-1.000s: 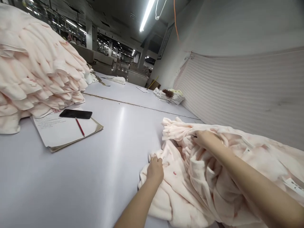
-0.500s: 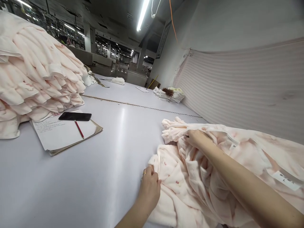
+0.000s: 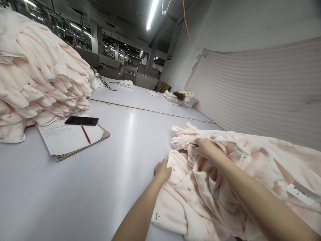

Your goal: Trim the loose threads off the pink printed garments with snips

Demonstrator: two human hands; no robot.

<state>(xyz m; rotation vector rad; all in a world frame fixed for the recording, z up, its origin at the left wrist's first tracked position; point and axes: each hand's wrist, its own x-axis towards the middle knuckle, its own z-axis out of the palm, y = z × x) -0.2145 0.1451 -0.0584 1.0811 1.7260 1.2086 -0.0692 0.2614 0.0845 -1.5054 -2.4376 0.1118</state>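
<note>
A pale pink fleece garment [image 3: 189, 194] with small reddish prints lies crumpled at the right of the table. My left hand [image 3: 163, 170] is closed on its left edge, fingers partly hidden by the cloth. Farther right, my right hand [image 3: 204, 147] rests on the gathered fleece, closed around what look like thread snips [image 3: 193, 144]; only their thin metal tips stick out to the left. More of the same fleece is heaped under and behind my right arm, with a white size label [image 3: 299, 193] marked L. Another small L mark shows on the garment's lower left corner.
A tall pile of pink fleece pieces [image 3: 45, 73] stands at the left. Beside it lie a paper pad [image 3: 62, 142], a black phone [image 3: 81, 121] and a red pencil [image 3: 85, 134]. Stacked white cloths [image 3: 173, 98] sit far back, near a striped curtain [image 3: 253, 90] along the wall.
My left hand has moved up and slightly right along the garment's edge, and the lower corner with its L mark now shows. My right hand has shifted slightly left with the snips.
</note>
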